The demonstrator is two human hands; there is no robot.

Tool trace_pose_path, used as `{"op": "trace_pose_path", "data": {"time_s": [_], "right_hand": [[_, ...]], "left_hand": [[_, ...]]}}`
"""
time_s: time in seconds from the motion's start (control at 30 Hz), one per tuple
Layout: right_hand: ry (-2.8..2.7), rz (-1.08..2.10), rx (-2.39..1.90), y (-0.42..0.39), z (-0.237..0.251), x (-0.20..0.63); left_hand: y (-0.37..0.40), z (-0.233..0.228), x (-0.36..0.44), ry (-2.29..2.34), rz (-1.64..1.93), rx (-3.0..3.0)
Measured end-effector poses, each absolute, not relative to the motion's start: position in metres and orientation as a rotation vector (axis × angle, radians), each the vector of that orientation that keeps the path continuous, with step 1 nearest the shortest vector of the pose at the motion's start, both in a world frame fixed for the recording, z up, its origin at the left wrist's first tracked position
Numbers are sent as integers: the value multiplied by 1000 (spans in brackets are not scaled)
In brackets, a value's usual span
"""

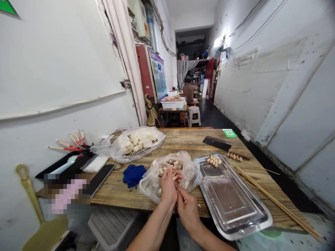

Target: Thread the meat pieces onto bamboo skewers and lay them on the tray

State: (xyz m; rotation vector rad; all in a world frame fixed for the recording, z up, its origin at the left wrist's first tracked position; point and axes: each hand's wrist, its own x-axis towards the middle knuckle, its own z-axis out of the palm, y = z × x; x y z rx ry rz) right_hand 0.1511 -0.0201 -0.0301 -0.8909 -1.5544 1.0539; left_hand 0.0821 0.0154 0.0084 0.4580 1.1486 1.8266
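My left hand [167, 186] rests at the open mouth of a clear plastic bag [154, 183] of pale meat pieces [170, 164], which sits near the front edge of the tabletop [183, 139], about midway along it. The fingers curl together around a piece at the top of the pile. My right hand [187, 207] is just below and touching the left, closed with fingers pinched; what it grips is too small to tell, perhaps a thin stick.

Just beside the bag, toward the right front corner, lies a long steel tray [235, 205] with a few meat pieces [214, 160] at its far end. Bamboo skewers [274, 200] run along the right edge. A cleaver [222, 144] lies beyond the tray. A blue cloth [134, 175] lies left of the bag, and a second bag of white blocks [137, 143] sits toward the far left corner.
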Motion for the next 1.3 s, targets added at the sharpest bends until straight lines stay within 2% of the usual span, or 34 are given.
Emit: {"op": "trace_pose_path", "data": {"time_s": [0.23,0.4,0.47,0.63,0.73,1.07,1.3], "right_hand": [[-1551,1089,-907,-14,-20,160],[-1559,1254,-1010,-5,-18,210],[-1637,1085,-1083,7,-17,246],[-1973,209,-1562,58,-23,326],[-2169,-79,-1743,89,-30,343],[-2422,-177,-1652,153,-41,328],[-2241,-295,-1660,133,-17,348]], "left_hand": [[12,11,75,956,1688,368],[-1,17,51,1170,1881,568],[-8,16,44,1330,1909,698],[-17,4,42,1774,1607,1204],[-18,-6,46,1875,1481,1455],[-21,-36,35,1876,1337,1695],[-26,-51,26,1962,1307,1883]]}}
